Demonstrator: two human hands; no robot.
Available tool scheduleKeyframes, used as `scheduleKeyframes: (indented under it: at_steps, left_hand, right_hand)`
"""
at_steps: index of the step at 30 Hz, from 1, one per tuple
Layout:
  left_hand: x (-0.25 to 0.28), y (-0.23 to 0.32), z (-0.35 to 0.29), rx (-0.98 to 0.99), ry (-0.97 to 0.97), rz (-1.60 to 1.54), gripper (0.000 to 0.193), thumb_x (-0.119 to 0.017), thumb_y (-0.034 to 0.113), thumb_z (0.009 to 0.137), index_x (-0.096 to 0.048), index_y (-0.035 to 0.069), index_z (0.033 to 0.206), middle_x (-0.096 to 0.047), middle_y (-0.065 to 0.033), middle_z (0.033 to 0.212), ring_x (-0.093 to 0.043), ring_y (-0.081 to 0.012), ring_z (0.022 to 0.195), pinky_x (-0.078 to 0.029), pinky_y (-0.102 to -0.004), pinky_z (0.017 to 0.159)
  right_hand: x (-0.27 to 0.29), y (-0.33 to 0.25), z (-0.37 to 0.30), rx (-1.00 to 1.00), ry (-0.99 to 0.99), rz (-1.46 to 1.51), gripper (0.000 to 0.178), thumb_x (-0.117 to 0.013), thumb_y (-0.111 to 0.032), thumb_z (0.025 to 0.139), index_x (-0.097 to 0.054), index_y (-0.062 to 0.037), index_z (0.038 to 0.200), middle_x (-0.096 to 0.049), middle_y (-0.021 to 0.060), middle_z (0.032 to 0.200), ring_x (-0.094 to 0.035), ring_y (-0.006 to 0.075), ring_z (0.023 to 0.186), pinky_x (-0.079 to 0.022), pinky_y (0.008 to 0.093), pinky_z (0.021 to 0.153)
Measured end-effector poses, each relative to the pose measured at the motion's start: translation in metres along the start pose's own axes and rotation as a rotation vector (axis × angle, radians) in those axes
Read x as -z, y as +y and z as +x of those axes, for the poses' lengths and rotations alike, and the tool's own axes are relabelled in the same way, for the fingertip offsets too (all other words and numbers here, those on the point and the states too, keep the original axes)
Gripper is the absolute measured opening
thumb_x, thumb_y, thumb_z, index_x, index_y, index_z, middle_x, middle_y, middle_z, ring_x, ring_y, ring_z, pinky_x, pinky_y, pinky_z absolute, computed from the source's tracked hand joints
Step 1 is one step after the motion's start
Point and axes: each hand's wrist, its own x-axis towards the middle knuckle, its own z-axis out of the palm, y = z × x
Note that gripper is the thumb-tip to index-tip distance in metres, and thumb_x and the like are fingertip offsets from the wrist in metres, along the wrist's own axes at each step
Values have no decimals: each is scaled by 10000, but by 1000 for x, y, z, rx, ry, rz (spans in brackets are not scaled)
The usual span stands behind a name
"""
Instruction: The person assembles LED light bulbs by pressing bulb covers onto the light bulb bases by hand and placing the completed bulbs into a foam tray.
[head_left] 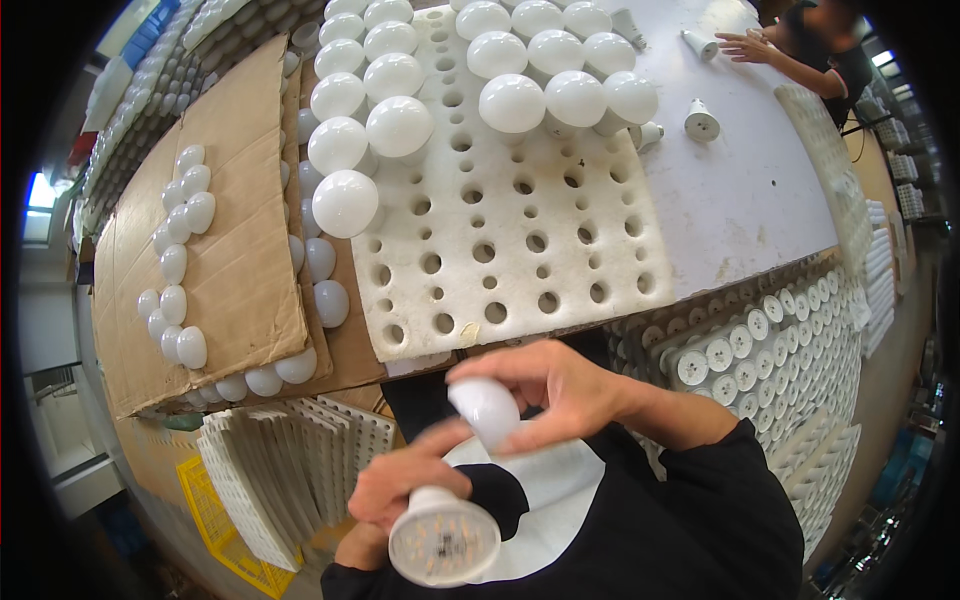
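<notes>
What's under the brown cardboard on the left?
White domes peek out along the lower and right edges of the cardboard. How far they run beneath it, or what else is there, can't be seen: the cardboard covers it.

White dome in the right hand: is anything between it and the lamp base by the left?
In this view, only part of the left hand, blurred, lies between the dome and the lamp base. Nothing else visible stands there.
</notes>
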Motion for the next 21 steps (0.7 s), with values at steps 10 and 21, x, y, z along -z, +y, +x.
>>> scheduleKeyframes:
  at_steps: [10, 21]
  left_hand:
    - [13, -67, -4, 73, 246, 875, 255, -675, 257, 700, -689, 45, 842, -706, 15, 757, -529, -92, 489, -407, -194, 535]
    - [4, -89, 66, -246, -80, -908, 601, -369, 412, 914, -590, -140, 999, -620, -319, 1093, -670, -259, 840, -552, -303, 751]
  right_hand:
    - [22, -22, -4, 310, 189, -446, 733, -794, 42, 688, -459, 1, 1339, -522, 112, 1255, -546, 175, 1144, -492, 329, 947]
    - [63, -20, -20, 292, 238, 57, 753, -753, -5, 716, -394, -11, 1377, -544, 176, 1260, -588, 290, 1135, -543, 363, 888]
